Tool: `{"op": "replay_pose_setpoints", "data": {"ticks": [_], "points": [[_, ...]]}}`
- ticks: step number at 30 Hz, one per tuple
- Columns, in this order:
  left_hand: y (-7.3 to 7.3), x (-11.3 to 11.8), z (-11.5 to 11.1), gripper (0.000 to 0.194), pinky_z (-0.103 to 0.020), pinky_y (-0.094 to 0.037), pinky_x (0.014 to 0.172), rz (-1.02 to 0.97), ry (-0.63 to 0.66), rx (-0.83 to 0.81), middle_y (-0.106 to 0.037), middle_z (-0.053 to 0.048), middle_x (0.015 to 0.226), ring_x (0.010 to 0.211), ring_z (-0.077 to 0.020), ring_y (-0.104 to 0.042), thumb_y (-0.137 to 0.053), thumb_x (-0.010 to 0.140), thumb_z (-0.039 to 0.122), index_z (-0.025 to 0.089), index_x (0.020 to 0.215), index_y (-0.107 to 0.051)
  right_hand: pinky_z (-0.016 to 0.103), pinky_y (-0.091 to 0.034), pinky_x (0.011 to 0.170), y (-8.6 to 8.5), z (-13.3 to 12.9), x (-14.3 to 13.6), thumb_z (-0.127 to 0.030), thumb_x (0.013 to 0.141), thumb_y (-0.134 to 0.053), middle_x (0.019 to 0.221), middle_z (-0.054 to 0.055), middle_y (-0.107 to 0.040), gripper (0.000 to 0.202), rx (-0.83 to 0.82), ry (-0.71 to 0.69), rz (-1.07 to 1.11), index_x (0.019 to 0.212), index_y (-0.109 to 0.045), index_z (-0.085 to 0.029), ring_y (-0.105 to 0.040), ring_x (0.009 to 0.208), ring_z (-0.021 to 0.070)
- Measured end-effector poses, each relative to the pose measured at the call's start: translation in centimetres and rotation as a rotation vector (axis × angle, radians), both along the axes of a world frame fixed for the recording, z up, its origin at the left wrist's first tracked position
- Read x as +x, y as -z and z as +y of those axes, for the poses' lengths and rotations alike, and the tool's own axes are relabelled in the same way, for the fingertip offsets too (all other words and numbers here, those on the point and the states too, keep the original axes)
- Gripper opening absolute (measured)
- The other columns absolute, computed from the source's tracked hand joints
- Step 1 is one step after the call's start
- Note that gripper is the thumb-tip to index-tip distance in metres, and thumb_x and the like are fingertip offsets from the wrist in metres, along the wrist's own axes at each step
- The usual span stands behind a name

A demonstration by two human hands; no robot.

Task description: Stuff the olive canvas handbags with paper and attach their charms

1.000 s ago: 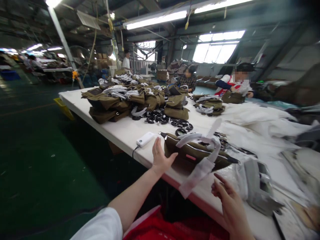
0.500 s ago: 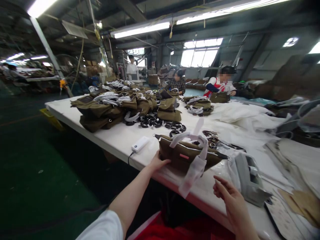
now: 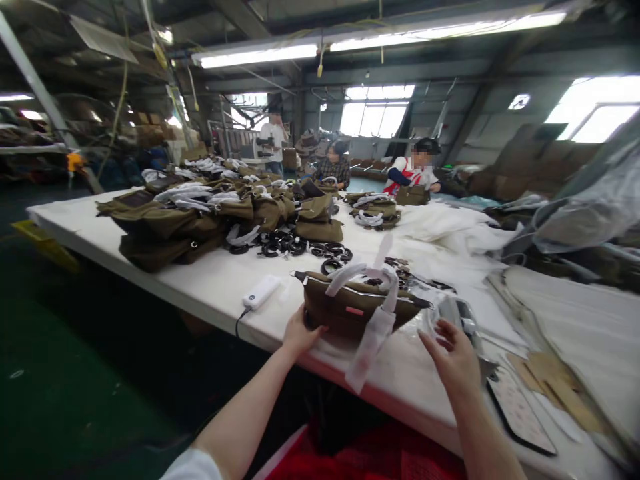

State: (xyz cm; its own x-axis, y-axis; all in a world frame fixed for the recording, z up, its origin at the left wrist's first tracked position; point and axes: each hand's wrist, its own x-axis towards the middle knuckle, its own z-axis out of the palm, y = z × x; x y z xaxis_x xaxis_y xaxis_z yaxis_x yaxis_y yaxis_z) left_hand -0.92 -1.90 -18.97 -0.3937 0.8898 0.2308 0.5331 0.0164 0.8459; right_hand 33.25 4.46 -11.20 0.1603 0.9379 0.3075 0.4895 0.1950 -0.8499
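Note:
An olive-brown handbag [image 3: 340,313] stands at the near edge of the table, its handles wrapped in white paper and a small pink label on its front. My left hand [image 3: 301,333] grips the bag's lower left end, thumb on the front and the other fingers hidden behind. To the right of the bag, my right hand [image 3: 453,350] is raised with its fingers apart and holds nothing. Part of a grey box-like holder [image 3: 463,320] shows behind that hand. Strips of wrapping hang from the bag's handle over the table edge.
Several olive bags [image 3: 165,220] are heaped at the left of the white table [image 3: 210,293]. Black rolled straps [image 3: 283,245] lie before them. A white corded device [image 3: 261,292] is left of my bag, a patterned phone [image 3: 520,410] at right. Co-workers [image 3: 413,173] sit across the table.
My view has swung to the right. My right hand has risen and opened its fingers near the bag's right end. The left hand keeps its hold on the bag.

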Motion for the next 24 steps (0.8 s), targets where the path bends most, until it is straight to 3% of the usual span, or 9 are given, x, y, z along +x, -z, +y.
{"op": "replay_pose_setpoints", "data": {"ticks": [3,6,9,12,15,17,20,24], "points": [[0.3,-0.1,0.3,0.077,-0.045,-0.050,0.095,0.017,-0.007,-0.015,-0.066,-0.014,0.119,0.112,-0.0316,-0.063,-0.078,0.067,0.050,0.019,0.132,-0.049,0.052,-0.040,0.106,-3.3,2.5,0.0,-0.068,0.067,-0.069,0.137,0.020,-0.051,0.092,0.245,-0.048,-0.308,0.137,-0.048,-0.013,-0.049,0.125,0.0361],[0.4,-0.2,0.3,0.079,-0.045,-0.050,0.095,0.043,-0.001,-0.018,-0.065,-0.015,0.122,0.114,-0.0329,-0.062,-0.076,0.068,0.053,0.018,0.134,-0.047,0.051,-0.033,0.112,-5.5,5.1,-1.2,-0.063,0.072,-0.069,0.143,0.017,-0.048,0.086,0.268,-0.270,-0.500,0.142,-0.044,-0.018,-0.042,0.133,0.0343],[0.4,-0.4,0.2,0.080,-0.044,-0.050,0.095,0.039,0.006,-0.002,-0.065,-0.015,0.123,0.114,-0.0319,-0.062,-0.076,0.068,0.053,0.018,0.134,-0.048,0.049,-0.040,0.106,-5.8,6.9,-3.2,-0.056,0.078,-0.066,0.135,0.013,-0.058,0.067,0.171,-0.505,-0.573,0.134,-0.054,-0.021,-0.053,0.124,0.0322],[0.4,-0.5,0.1,0.074,-0.042,-0.051,0.093,-0.004,0.009,0.003,-0.067,-0.014,0.119,0.111,-0.0296,-0.064,-0.076,0.070,0.050,0.018,0.131,-0.051,0.050,-0.041,0.103,-5.3,7.3,-4.7,-0.051,0.080,-0.065,0.128,0.011,-0.064,0.050,0.144,-0.551,-0.595,0.121,-0.065,-0.022,-0.056,0.119,0.0325],[0.4,-0.5,0.0,0.071,-0.041,-0.051,0.092,-0.029,-0.007,-0.012,-0.068,-0.014,0.118,0.109,-0.0291,-0.065,-0.076,0.070,0.048,0.017,0.129,-0.052,0.048,-0.038,0.107,-5.3,6.3,-4.1,-0.052,0.081,-0.065,0.133,0.011,-0.060,0.053,0.185,-0.468,-0.570,0.124,-0.062,-0.022,-0.052,0.123,0.0306],[0.5,-0.4,0.0,0.071,-0.040,-0.051,0.092,-0.006,-0.006,-0.048,-0.067,-0.013,0.119,0.110,-0.0292,-0.065,-0.075,0.071,0.051,0.018,0.130,-0.051,0.043,-0.037,0.109,-5.6,5.3,-2.1,-0.052,0.083,-0.062,0.132,0.011,-0.060,0.051,0.256,-0.311,-0.500,0.123,-0.063,-0.021,-0.052,0.124,0.0275],[0.9,-0.4,0.3,0.070,-0.039,-0.052,0.089,0.073,-0.004,-0.113,-0.067,-0.012,0.119,0.110,-0.0297,-0.065,-0.069,0.074,0.058,0.020,0.130,-0.049,0.036,-0.041,0.104,-6.0,4.0,3.2,-0.051,0.091,-0.050,0.122,0.010,-0.066,0.042,0.300,-0.019,-0.411,0.113,-0.066,-0.020,-0.058,0.115,0.0235],[1.6,-0.5,0.6,0.068,-0.040,-0.052,0.087,0.159,-0.014,-0.166,-0.068,-0.010,0.116,0.107,-0.0310,-0.066,-0.064,0.075,0.065,0.022,0.126,-0.051,0.032,-0.049,0.081,-5.6,2.7,12.8,-0.053,0.092,-0.042,0.097,0.011,-0.074,0.047,0.163,0.246,-0.416,0.101,-0.070,-0.017,-0.065,0.088,0.0226]]}}
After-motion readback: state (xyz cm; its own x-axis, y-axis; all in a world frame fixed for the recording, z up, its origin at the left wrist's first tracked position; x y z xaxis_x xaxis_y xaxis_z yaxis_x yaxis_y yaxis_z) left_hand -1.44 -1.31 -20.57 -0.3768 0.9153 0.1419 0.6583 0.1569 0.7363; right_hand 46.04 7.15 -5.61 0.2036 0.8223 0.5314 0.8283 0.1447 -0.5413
